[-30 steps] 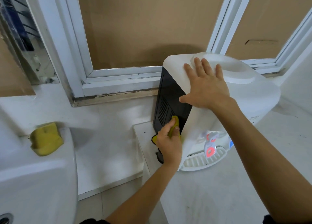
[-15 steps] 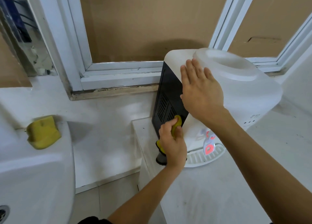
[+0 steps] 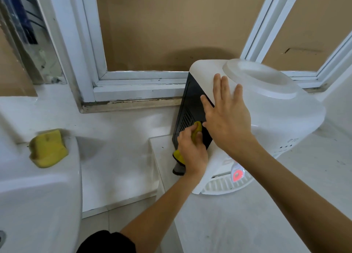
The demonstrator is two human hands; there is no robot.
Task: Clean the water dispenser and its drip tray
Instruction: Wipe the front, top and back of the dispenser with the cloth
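On the white tabletop [image 3: 247,224] below the window frame [image 3: 133,85], the white water dispenser [image 3: 276,115] stands with its black back panel [image 3: 190,104] turned left and its drip tray [image 3: 221,186] at the near side under a red tap [image 3: 237,173]. The right hand [image 3: 226,117] lies flat, fingers spread, on the dispenser's top corner. The left hand [image 3: 192,151] grips a yellow sponge [image 3: 197,130] against the black panel. Another yellow sponge [image 3: 48,148] sits on the sink rim [image 3: 38,186] at left.
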